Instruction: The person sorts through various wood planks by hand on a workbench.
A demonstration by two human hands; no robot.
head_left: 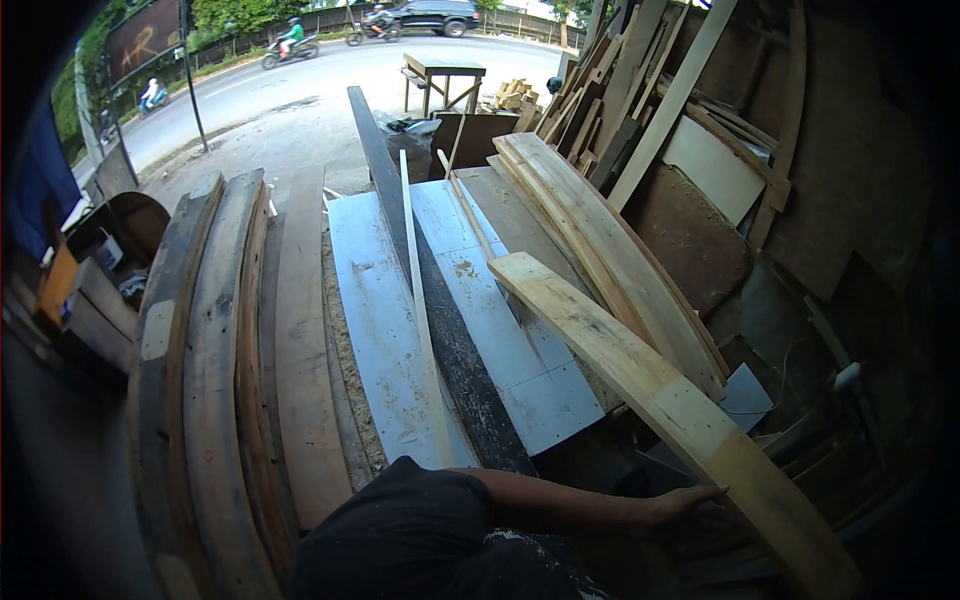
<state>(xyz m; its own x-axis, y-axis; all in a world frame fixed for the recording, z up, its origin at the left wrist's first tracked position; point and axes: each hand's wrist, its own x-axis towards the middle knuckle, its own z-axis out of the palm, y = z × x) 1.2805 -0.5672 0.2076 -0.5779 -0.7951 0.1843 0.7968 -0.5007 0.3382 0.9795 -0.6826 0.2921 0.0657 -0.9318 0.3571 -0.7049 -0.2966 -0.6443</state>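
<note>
A long pale wooden plank runs slantwise from the middle of the view to the lower right corner. My left hand is closed on its near left edge, with a digit showing along the edge and the other fingers hidden or in shadow. My left arm, in a dark short sleeve, reaches across from the bottom centre. The plank's far end lies over or just above a thin wooden strip; contact cannot be made out. My right hand is out of view.
White-blue panels carry a dark beam and a thin pale strip. Thick old planks lie at left. Stacked boards lie at right, with timber leaning behind. A small table stands near the road.
</note>
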